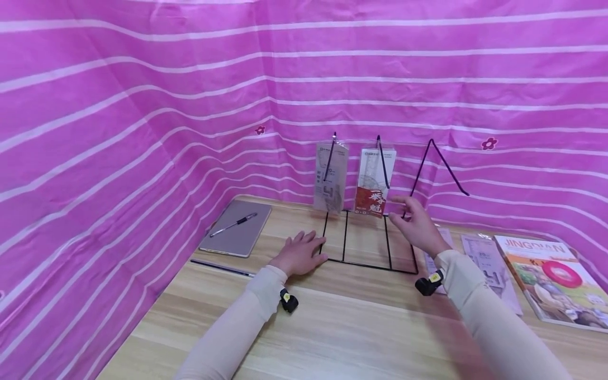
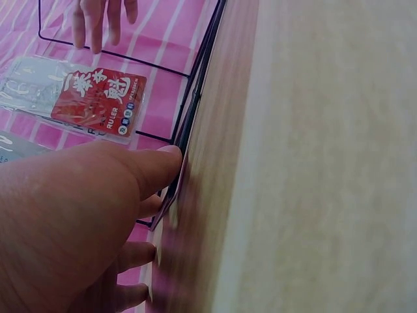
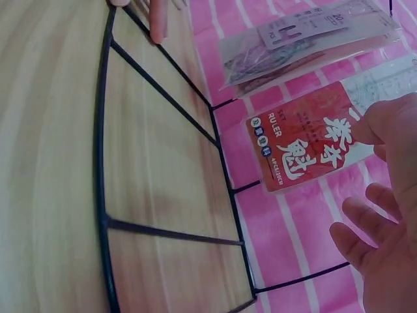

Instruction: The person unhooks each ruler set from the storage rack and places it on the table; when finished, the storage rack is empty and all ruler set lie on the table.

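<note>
My left hand (image 1: 300, 253) flat on surface (image 1: 342, 327), touching rack (image 1: 368, 245); right hand (image 1: 415, 224) raised, fingers spread, holding nothing.

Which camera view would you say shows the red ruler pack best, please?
The right wrist view: the red ruler pack fills the frame, label readable. The left wrist view shows it smaller and partly cropped; the head view shows it small, hanging on the wire rack.
</note>
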Tool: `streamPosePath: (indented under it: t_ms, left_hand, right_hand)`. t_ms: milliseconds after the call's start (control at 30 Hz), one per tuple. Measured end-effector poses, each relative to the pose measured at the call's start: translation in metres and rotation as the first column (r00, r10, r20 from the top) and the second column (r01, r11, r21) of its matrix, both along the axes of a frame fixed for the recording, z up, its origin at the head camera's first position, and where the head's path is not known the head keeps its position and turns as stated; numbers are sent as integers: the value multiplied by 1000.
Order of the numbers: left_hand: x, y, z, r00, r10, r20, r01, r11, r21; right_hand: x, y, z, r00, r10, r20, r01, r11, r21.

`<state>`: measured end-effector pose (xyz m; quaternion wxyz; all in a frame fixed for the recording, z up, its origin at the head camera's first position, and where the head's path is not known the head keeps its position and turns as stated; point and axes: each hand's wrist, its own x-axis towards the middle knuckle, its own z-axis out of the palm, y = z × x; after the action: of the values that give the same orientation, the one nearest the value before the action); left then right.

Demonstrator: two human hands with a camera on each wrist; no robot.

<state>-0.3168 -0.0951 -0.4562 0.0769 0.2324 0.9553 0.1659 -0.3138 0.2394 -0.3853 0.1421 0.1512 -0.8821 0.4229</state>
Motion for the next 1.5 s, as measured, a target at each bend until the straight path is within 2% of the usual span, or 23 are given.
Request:
streamPosePath:
  t_ms: [133,367,467,567,767,900,1033,1133,1333,1500]
  left_hand:
    - [1,2,1,1000,-6,-4,6,1000,0]
    - [0,2,2,1000,-3,-13,3,1000,-10]
    - [1,1,1,1000,-3,-14,2,1000,-11]
    - [1,1,0,1000,-3,-14,3,1000,-9]
    - [1,1,0,1000,-2,-18,2,1000,-14]
    - [1,1,-1,1000,-1,-15,1,1000,-12]
    - [0,2,0,1000,-1,-17,1,1000,-14]
    - [-1,3,0,1000,-3,-15,3,1000,-18]
    - [0,2,1,1000,-6,-16,6,1000,-13]
    - [0,1,1,1000,1,-11,-2,1000,-16]
  right_hand:
    - [-6,-3,2,1000,17,14,-17,1000,-10]
    - [-13,-13,8,992,32,121,-25,998,-58]
    - [-15,-17,6,990,27,139,-19,998,-61]
    - [-16,-20,3,992,14,124,-7,998,-56]
    - [-14,-25,2,999,4,43,0,997,-83]
    - [-10,-30,2,999,-34,-17,32,992,-124]
    - [-2,-33,5,992,-99,-79,83,979,-184]
    - [9,-33,10,988,-120,-95,100,977,-191]
    - [33,-27,22,990,-72,-123,55,989,-135]
    - [61,-17,28,991,-87,-99,83,995,-52]
